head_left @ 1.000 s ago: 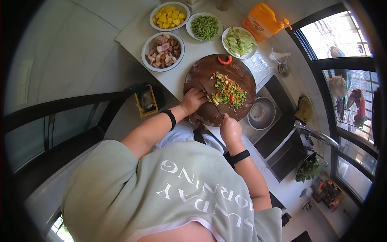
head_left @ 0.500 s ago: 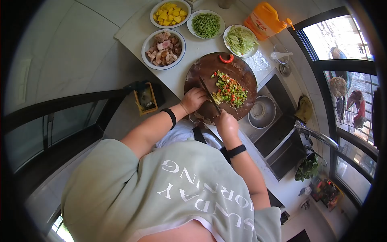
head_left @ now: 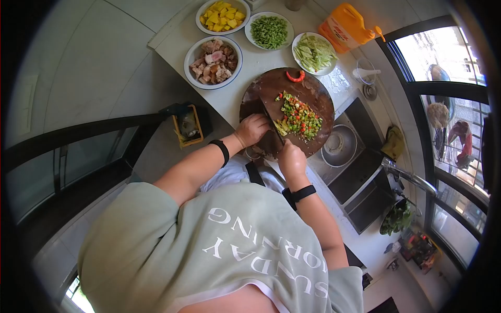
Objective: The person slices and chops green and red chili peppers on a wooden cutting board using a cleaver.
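Observation:
A round wooden chopping board point(head_left: 319, 99) lies on the counter. On it is a heap of chopped green and red peppers point(head_left: 300, 119), with a curved piece of red chili point(head_left: 295, 76) near the far edge. My right hand point(head_left: 292, 159) is closed around the handle of a kitchen knife point(head_left: 271, 121), whose dark blade slants across the board left of the heap. My left hand point(head_left: 252, 130) rests on the board beside the blade, fingers curled. What those fingers hold, if anything, is hidden.
Beyond the board stand a bowl of meat chunks point(head_left: 213, 61), a bowl of yellow cubes point(head_left: 222, 16), a plate of chopped green vegetables point(head_left: 269, 30), a plate of sliced pale-green vegetable point(head_left: 314, 53) and an orange jug point(head_left: 348, 28). A sink with a metal basin point(head_left: 339, 145) adjoins on the right.
The knife blade has shifted slightly, sitting at a little different angle beside my left fingers. The whole view has drifted a few pixels; the chopped heap looks the same.

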Available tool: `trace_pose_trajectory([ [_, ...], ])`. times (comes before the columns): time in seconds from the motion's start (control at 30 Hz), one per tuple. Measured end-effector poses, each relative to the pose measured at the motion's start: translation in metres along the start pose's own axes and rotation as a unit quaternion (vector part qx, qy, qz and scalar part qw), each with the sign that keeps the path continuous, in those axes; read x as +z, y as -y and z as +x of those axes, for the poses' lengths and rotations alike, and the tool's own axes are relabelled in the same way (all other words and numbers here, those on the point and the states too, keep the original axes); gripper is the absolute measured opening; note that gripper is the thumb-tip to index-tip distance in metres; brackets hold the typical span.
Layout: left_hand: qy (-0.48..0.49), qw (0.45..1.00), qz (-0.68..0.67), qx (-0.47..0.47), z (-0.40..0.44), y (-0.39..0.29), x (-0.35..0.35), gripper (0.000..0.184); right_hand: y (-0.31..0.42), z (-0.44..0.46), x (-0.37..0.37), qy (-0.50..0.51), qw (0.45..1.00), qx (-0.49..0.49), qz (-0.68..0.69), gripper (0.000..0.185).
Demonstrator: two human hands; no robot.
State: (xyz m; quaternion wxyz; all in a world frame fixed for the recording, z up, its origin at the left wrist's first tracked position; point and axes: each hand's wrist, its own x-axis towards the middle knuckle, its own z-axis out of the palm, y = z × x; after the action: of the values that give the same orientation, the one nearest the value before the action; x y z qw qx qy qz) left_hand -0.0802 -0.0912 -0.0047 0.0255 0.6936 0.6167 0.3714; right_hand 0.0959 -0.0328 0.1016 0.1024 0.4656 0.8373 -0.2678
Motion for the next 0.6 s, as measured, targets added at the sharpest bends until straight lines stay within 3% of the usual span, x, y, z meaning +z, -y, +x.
trace_pose_trajectory([
  [0.23,0.002,1.0,0.003,0.008,0.004,-0.003,-0.004,0.014,0.01,0.026,0.011,-0.028,0.999,0.017,0.026,0.019],
  [0.37,0.021,0.995,-0.089,-0.047,0.02,-0.015,-0.03,0.007,-0.002,0.03,0.0,-0.024,0.998,0.024,0.057,0.022],
  [0.47,-0.061,0.987,-0.038,-0.146,0.022,-0.015,-0.049,0.012,0.0,0.018,-0.013,-0.033,0.994,0.062,0.081,0.024],
  [0.6,0.021,0.964,-0.021,-0.263,0.012,-0.015,-0.046,0.022,0.004,0.014,-0.022,-0.018,0.999,0.031,0.041,0.023],
])
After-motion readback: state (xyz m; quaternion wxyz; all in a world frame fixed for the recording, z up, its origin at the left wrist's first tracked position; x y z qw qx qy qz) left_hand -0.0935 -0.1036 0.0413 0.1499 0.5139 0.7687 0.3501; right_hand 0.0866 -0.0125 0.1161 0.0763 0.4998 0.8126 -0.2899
